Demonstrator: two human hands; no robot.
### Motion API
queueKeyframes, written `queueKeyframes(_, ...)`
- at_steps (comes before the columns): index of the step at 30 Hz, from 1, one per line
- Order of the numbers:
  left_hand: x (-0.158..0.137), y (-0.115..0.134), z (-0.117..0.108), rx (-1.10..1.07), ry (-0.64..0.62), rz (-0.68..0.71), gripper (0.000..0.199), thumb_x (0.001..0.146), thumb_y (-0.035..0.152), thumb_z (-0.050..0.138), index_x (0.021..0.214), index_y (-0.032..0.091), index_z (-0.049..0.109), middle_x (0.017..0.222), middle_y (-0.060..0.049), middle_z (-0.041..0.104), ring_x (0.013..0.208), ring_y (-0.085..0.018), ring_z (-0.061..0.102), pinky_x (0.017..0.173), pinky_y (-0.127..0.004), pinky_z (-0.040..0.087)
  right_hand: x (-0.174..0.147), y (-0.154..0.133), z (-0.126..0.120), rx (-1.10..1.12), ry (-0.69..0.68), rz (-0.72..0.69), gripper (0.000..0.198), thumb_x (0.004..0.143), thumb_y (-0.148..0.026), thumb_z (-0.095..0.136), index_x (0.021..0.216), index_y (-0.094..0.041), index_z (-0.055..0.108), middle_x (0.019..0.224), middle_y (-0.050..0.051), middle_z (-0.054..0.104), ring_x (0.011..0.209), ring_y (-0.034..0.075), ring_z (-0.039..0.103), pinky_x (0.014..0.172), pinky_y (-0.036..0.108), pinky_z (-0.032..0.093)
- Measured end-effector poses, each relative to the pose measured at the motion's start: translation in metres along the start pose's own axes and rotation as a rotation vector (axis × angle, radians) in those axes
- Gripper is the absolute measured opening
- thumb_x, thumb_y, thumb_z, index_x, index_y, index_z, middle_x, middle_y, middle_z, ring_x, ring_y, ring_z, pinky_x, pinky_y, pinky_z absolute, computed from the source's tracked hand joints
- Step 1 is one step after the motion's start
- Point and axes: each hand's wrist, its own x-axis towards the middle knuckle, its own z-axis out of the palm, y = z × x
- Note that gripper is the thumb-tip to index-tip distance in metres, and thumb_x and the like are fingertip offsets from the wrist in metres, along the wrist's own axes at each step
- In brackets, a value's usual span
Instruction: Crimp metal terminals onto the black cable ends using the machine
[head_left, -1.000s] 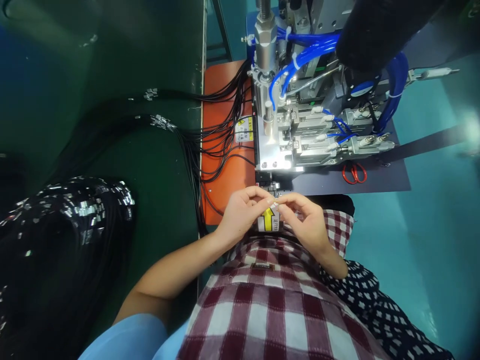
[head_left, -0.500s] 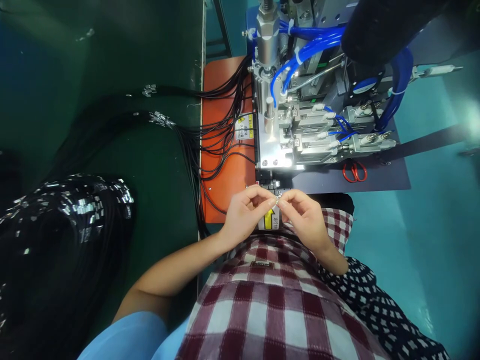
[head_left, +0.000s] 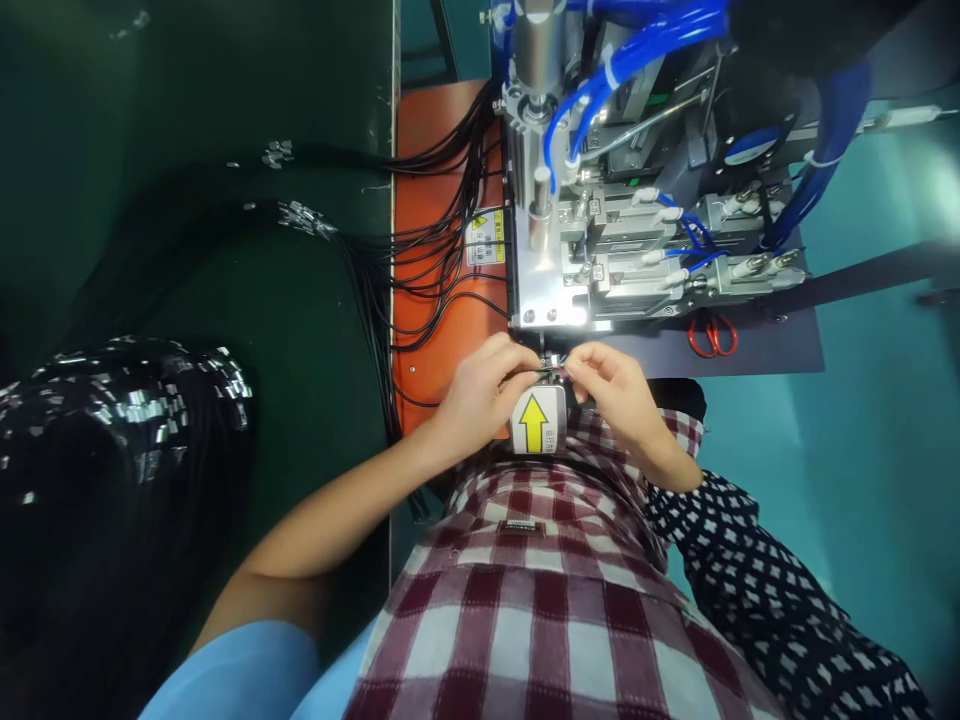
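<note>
My left hand [head_left: 491,390] is closed in a pinch on a thin black cable [head_left: 544,370] at the near front of the machine. Facing it, my right hand [head_left: 619,395] pinches the end of that cable, where something small and shiny shows between the fingertips. The exact shape of this end is too small to make out. Both hands rest by a small fixture, just above a white label with a yellow arrow [head_left: 533,424].
A metal machine [head_left: 555,270] with blue air tubes stands ahead. Black cables [head_left: 442,255] cross its orange plate [head_left: 427,370] from the left. On the dark green table [head_left: 315,400] lies a coiled cable bundle [head_left: 135,400] with shiny ends. Red-handled scissors [head_left: 712,335] lie at right.
Both hands have moved forward, toward the machine's small fixture, with the cable between them. They are slightly farther apart, and more of the yellow arrow label shows. The view has shifted a little.
</note>
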Motion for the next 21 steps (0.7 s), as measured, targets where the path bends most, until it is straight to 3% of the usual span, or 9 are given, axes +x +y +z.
queueKeyframes(3, 0.005, -0.012, 0.002, 0.118, -0.022, 0.122, 0.018, 0.094, 0.019, 0.051, 0.096, 0.019, 0.069, 0.086, -0.004, 0.058, 0.081, -0.015, 0.056, 0.073, -0.026, 0.047, 0.009, 0.005, -0.001, -0.006, -0.004, 0.017, 0.022, 0.082, -0.037, 0.066, 0.074, -0.018, 0.059, 0.055, -0.005, 0.051, 0.049, 0.009, 0.044, 0.049, 0.024, 0.035)
queueKeyframes(9, 0.006, -0.022, 0.000, 0.318, -0.127, 0.239, 0.031, 0.097, 0.024, 0.042, 0.112, 0.020, 0.069, 0.081, -0.004, 0.054, 0.074, -0.016, 0.054, 0.064, -0.025, 0.045, 0.011, 0.007, -0.002, -0.034, -0.019, 0.050, 0.024, 0.083, -0.040, 0.066, 0.076, -0.018, 0.060, 0.055, -0.004, 0.053, 0.050, 0.010, 0.046, 0.050, 0.025, 0.036)
queueKeyframes(15, 0.005, -0.020, -0.001, 0.417, -0.176, 0.258, 0.033, 0.097, 0.022, 0.041, 0.116, 0.020, 0.067, 0.084, -0.006, 0.055, 0.076, -0.016, 0.055, 0.066, -0.025, 0.046, 0.010, 0.007, -0.004, -0.064, -0.020, 0.051, 0.024, 0.084, -0.040, 0.066, 0.076, -0.018, 0.060, 0.054, -0.004, 0.053, 0.050, 0.010, 0.047, 0.051, 0.025, 0.037)
queueKeyframes(21, 0.003, -0.021, 0.001, 0.570, -0.147, 0.310, 0.034, 0.097, 0.019, 0.038, 0.116, 0.020, 0.067, 0.083, -0.006, 0.056, 0.074, -0.016, 0.054, 0.064, -0.024, 0.045, 0.011, 0.007, -0.002, -0.084, -0.013, 0.049, 0.024, 0.084, -0.040, 0.065, 0.076, -0.018, 0.060, 0.055, -0.004, 0.053, 0.050, 0.010, 0.047, 0.051, 0.025, 0.037)
